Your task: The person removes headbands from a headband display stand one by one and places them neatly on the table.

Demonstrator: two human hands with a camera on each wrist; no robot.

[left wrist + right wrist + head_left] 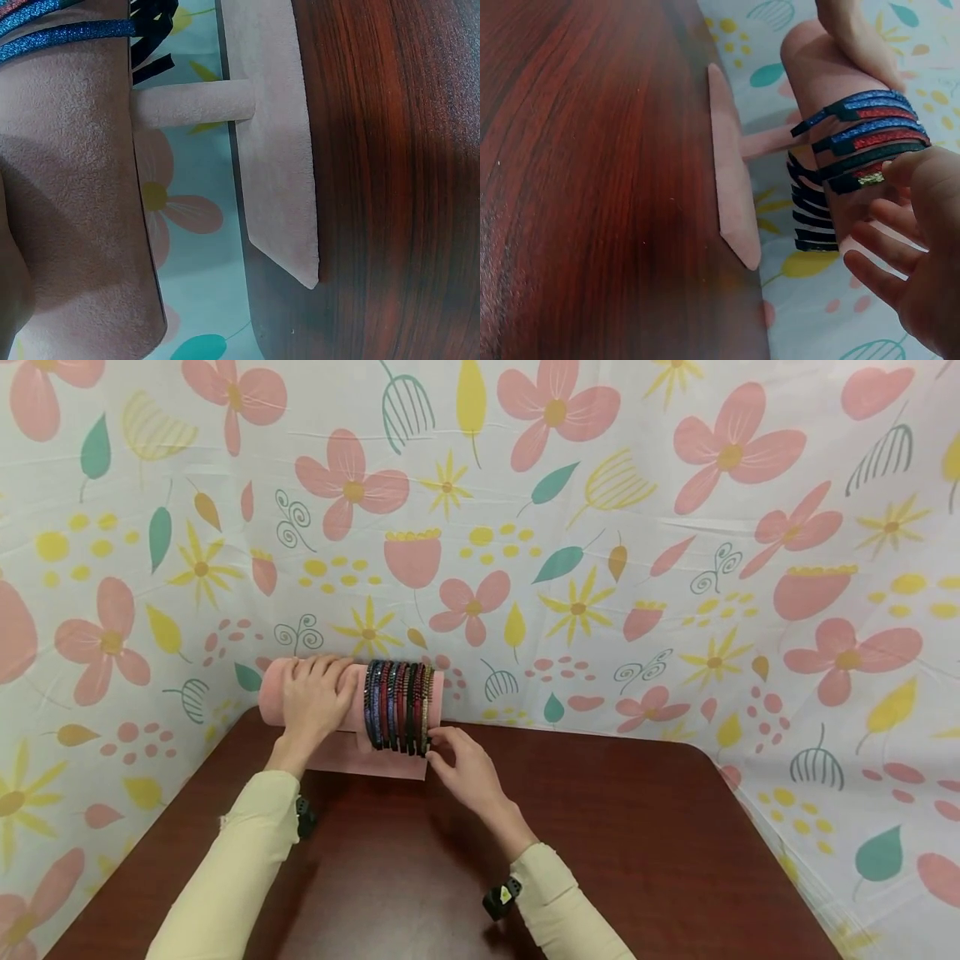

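Observation:
A pink plush headband stand [270,693] lies across the far left of the table, its roll raised on a short post above a flat base [274,150]. Over the left part of the roll, my left hand [317,693] holds with its fingers bent across the top. Several glittery headbands [397,706] in blue, red, black and gold ring the right part; dark elastic ends [810,202] hang below. At the roll's right end my right hand [468,772] pinches the lower part of the gold headband [871,178], its other fingers spread loosely.
A dark reddish-brown wooden table [600,827] stretches in front and to the right. Behind it hangs a white curtain [480,485] with pink, yellow and green flowers, close to the stand's back. Black wrist cameras [501,897] sit at both sleeves.

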